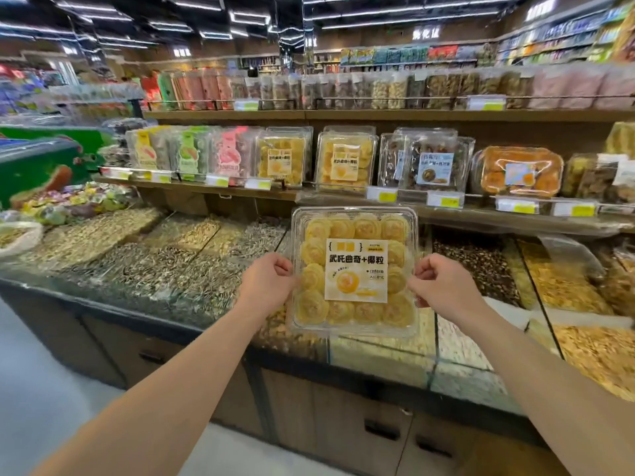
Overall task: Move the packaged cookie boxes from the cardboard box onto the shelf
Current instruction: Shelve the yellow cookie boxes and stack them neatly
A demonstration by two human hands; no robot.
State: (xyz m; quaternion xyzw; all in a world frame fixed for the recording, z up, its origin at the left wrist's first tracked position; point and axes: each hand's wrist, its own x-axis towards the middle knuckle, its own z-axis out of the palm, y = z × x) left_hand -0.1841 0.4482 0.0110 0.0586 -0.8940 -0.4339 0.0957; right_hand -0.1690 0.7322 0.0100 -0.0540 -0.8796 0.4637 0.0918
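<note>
A clear plastic cookie box [354, 231] with yellow cookies and a white-and-yellow label stands upright in the air in front of me. My left hand [269, 278] grips its left edge and my right hand [441, 280] grips its right edge. It hangs over the bulk bins, just below the wooden shelf [343, 199]. On that shelf two matching yellow cookie boxes [345, 159] stand upright, directly above the held box. The cardboard box is not in view.
Glass-covered bulk bins of seeds and nuts [165, 255] fill the counter between me and the shelf. Other packaged snacks [429, 163] line the shelf left and right, with price tags along its edge. A higher shelf [378, 115] carries jars. Floor lies at lower left.
</note>
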